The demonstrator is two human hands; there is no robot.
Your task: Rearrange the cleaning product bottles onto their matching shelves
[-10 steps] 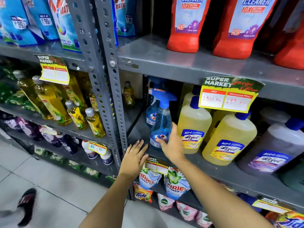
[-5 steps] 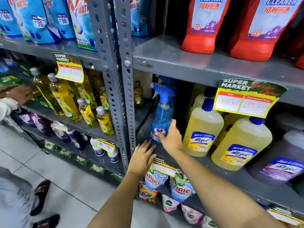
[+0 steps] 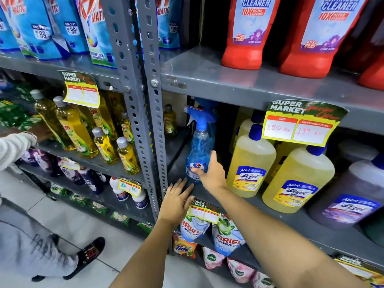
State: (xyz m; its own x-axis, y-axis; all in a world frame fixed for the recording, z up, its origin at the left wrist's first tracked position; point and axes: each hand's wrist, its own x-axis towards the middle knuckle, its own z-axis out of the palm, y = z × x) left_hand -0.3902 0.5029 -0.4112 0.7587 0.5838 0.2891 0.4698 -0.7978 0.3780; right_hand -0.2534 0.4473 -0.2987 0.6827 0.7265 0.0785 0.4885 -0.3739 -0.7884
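A clear blue spray bottle (image 3: 200,146) with a blue trigger head stands upright at the left end of the grey middle shelf (image 3: 239,202). My right hand (image 3: 211,173) is wrapped around its lower part, over the label. My left hand (image 3: 176,202) lies flat with fingers spread on the shelf's front edge, just below and left of the bottle, holding nothing. Yellow Lizol bottles (image 3: 251,163) with blue caps stand right of the spray bottle. One small yellow dish-soap bottle (image 3: 170,121) stands alone behind it at the back left.
Red bathroom cleaner bottles (image 3: 247,34) fill the shelf above. Left of the grey upright post (image 3: 145,113), yellow dish-soap bottles (image 3: 83,129) stand in rows. Another person's sleeve (image 3: 14,146) and sandalled foot (image 3: 87,254) are at the left. A price tag (image 3: 299,123) hangs above.
The view has shifted closer and rightward. My right hand has stayed on the spray bottle, settling lower on it. Another person has come into view at the left, reaching into the dish-soap shelf.
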